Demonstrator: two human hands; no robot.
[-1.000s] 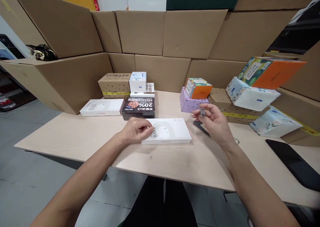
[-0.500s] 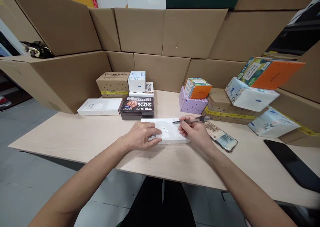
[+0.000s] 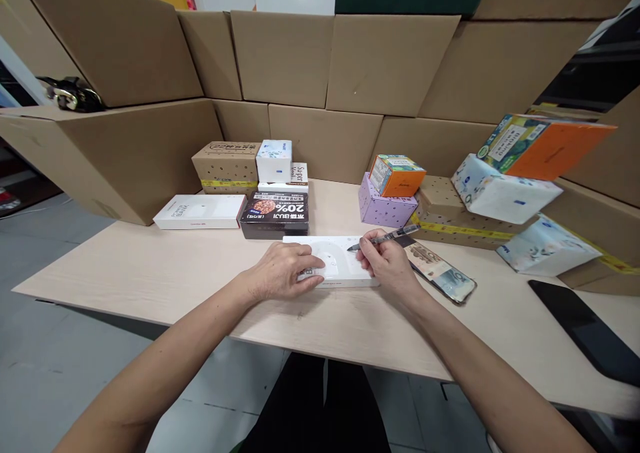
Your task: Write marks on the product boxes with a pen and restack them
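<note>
A slim white box (image 3: 336, 281) lies flat on the table in front of me. My left hand (image 3: 287, 268) grips its left end, fingers over the top and thumb near the front edge. Between the thumb and fingers of my right hand (image 3: 387, 261) is a dark pen (image 3: 395, 234), tilted with its tip over the right part of the box's top. The tip seems close to the surface; contact cannot be told. My left hand covers some of the box's print.
A similar white box (image 3: 200, 212) and a black box (image 3: 275, 220) stand behind on the left. A purple box (image 3: 385, 206) is at back right. A phone with banknotes (image 3: 443, 273) and a black tablet-like slab (image 3: 583, 326) lie right. Cardboard walls (image 3: 325, 140) border the table.
The pen has swung in my right hand, its rear end rising and its tip moving slightly right and nearer me. My left hand and the white box have barely moved.
</note>
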